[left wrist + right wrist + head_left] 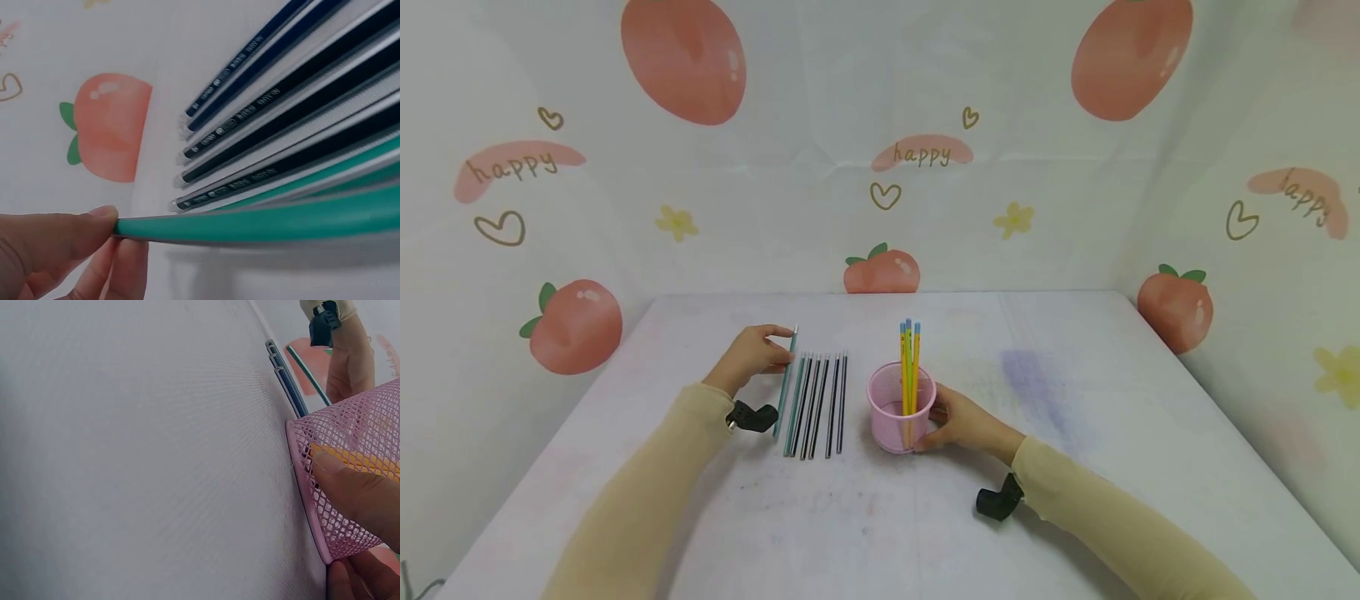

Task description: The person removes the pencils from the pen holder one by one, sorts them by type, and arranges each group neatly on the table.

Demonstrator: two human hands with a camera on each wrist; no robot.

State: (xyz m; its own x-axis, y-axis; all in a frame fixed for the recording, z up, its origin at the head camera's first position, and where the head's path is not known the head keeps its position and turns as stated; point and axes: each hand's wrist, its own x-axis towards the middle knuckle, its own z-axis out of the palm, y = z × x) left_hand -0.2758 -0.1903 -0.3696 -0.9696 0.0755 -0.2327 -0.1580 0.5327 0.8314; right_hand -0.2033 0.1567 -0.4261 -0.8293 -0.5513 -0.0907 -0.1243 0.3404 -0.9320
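Observation:
My left hand (751, 357) pinches a green pencil (262, 225) near its far end, between thumb and fingers. In the head view that pencil slants at the left end of a row, beside another green pencil (794, 406) and several dark pencils (842, 403) lying side by side on the table. To the right of the row stands a pink mesh pencil cup (886, 430), upright, with several yellow pencils (915, 367) inside, blue ends up. My right hand (961, 423) grips the cup low on its right side, the thumb (350, 487) against the mesh.
The white table (865, 533) bears faint smudges and a purple stain (1033, 383) at the right. Behind it rises a white backdrop (820, 225) printed with peaches, hearts and flowers. A black wrist camera (752, 416) on the left wrist sits close to the pencils' near ends.

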